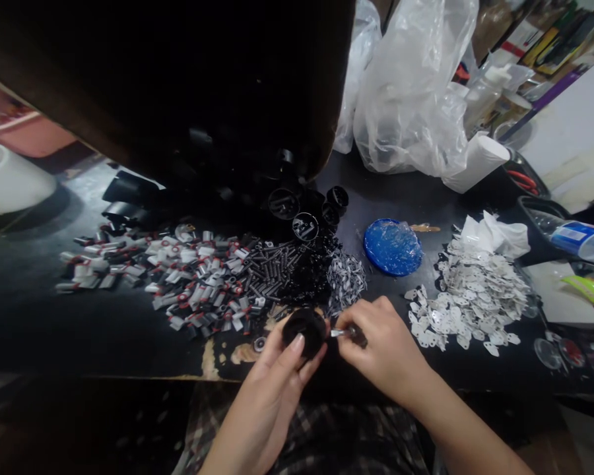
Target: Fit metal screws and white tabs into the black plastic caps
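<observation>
Near the table's front edge, my left hand [282, 369] is closed around a round black plastic housing [304, 332], its dark hollow facing up. My right hand [379, 343] grips a small tool with a dark handle [358, 336] and a short flat metal tip, perhaps a screwdriver. The tip points left, close to the housing's right side; whether it touches cannot be made out. Just beyond my hands lie a heap of small grey parts [346, 280] and a pile of springs [272, 267].
Grey-and-red cylindrical parts [202, 277] spread to the left. A blue lid [393, 247] and a heap of flat white plates [480, 300] lie right. More black housings [305, 226] sit by a large dark box [178, 79]. Plastic bags [410, 99] stand behind.
</observation>
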`<action>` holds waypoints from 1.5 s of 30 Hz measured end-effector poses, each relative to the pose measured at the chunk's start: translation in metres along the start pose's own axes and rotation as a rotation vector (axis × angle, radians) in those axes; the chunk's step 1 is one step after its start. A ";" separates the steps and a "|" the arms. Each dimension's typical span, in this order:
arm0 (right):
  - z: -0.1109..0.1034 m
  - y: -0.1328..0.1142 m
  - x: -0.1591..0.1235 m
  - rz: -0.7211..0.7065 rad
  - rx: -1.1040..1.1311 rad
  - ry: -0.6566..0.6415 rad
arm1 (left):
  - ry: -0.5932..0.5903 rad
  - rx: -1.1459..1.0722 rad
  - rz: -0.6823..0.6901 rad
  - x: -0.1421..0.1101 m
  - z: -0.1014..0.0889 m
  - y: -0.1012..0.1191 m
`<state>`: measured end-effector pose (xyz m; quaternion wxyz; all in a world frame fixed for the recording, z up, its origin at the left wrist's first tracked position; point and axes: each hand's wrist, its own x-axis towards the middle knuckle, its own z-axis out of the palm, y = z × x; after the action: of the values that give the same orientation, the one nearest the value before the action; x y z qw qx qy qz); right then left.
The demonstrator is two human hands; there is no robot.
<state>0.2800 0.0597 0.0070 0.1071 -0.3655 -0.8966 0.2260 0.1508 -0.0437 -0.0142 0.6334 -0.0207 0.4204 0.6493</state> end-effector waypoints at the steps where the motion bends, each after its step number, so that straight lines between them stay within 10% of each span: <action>1: 0.000 -0.001 -0.002 -0.014 0.071 0.037 | -0.009 -0.010 -0.009 0.001 0.001 -0.001; 13: -0.011 -0.010 -0.009 0.046 0.329 0.133 | 0.040 0.038 0.030 0.001 0.002 -0.005; 28: -0.006 -0.013 -0.014 -0.181 0.042 0.123 | -0.078 0.465 0.121 -0.001 -0.005 -0.007; 36: -0.025 0.001 -0.027 -0.024 0.120 0.101 | -0.046 0.260 0.007 0.006 -0.010 -0.006; 45: -0.017 0.044 -0.024 0.256 -0.327 0.030 | -0.012 0.091 0.104 0.027 0.006 0.010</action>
<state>0.3292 0.0763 -0.0004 0.0299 -0.4923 -0.8659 0.0836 0.1398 -0.0172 -0.0205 0.6016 0.0339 0.4462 0.6617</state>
